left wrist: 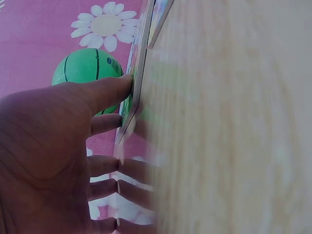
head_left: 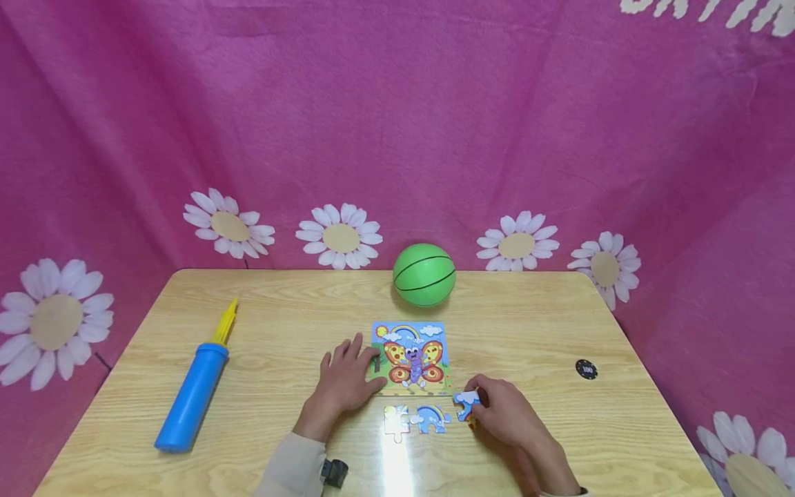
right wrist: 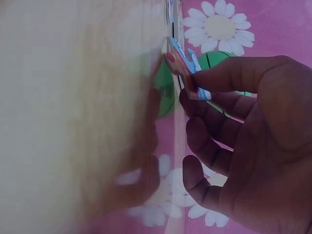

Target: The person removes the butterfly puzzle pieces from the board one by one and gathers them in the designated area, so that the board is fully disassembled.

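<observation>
A square butterfly picture board (head_left: 413,362) lies on the table in the head view. My left hand (head_left: 344,378) rests at its left side with fingers spread, the thumb and index finger touching the board's edge, as the left wrist view also shows. Between thumb and index finger, my right hand (head_left: 506,412) pinches a jigsaw puzzle piece (right wrist: 187,70) with blue sky and white cloud, tilted, by the board's lower right corner. Two more pieces lie in front of the board: a pale, glare-washed one (head_left: 396,419) and one with a rainbow (head_left: 430,418).
A green ball (head_left: 424,275) stands behind the board. To the left lies a blue hand pump (head_left: 192,397) with a yellow nozzle. A black round chip (head_left: 586,369) sits at the right of the wooden table (head_left: 298,297). Pink flowered cloth hangs around.
</observation>
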{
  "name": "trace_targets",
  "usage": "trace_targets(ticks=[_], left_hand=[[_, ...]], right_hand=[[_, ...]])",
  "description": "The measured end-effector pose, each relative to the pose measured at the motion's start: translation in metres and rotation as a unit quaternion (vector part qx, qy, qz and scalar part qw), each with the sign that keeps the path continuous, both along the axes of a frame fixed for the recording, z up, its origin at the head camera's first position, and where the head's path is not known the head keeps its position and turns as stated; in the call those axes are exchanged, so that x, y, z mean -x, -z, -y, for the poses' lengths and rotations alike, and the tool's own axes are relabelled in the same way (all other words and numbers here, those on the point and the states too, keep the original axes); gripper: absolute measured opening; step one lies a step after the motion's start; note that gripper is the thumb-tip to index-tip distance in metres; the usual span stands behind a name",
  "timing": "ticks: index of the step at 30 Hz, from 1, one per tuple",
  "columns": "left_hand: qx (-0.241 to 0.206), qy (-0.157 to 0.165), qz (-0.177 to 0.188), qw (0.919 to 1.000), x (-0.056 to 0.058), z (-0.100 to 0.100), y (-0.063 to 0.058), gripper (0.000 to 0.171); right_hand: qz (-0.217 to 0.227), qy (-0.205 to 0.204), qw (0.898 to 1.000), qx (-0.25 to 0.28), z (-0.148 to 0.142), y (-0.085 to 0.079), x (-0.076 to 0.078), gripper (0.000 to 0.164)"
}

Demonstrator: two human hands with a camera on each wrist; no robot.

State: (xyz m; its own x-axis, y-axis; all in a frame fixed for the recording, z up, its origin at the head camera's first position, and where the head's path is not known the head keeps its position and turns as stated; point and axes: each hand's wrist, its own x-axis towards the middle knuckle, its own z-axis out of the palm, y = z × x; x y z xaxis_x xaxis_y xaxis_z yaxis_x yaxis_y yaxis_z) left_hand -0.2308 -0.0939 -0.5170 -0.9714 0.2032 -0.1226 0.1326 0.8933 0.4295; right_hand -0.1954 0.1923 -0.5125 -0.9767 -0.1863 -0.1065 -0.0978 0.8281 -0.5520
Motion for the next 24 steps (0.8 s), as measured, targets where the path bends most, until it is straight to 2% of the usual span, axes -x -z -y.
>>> trace_targets(ticks=[5, 9, 16, 24], left_hand=[[-0.001, 0.0, -0.002, 1.0, 0.001, 0.0, 0.0, 0.055], [0.001, -0.002, -0.008, 1.0, 0.001, 0.0, 0.001, 0.056], [0.0, -0.007, -0.01, 0.9999, 0.002, 0.0, 0.003, 0.057], [0.003, -0.008, -0.007, 0.9999, 0.002, -0.001, 0.003, 0.057]], right_hand=[[0.02, -0.013, 1.0, -0.008, 0.0, 0.001, -0.004, 0.019], [0.003, -0.028, 0.999, -0.022, 0.001, 0.002, -0.006, 0.017], [0.005, -0.02, 0.999, -0.039, 0.003, 0.001, -0.009, 0.022], [-0.033, -0.006, 0.999, -0.005, 0.014, 0.001, 0.005, 0.022]])
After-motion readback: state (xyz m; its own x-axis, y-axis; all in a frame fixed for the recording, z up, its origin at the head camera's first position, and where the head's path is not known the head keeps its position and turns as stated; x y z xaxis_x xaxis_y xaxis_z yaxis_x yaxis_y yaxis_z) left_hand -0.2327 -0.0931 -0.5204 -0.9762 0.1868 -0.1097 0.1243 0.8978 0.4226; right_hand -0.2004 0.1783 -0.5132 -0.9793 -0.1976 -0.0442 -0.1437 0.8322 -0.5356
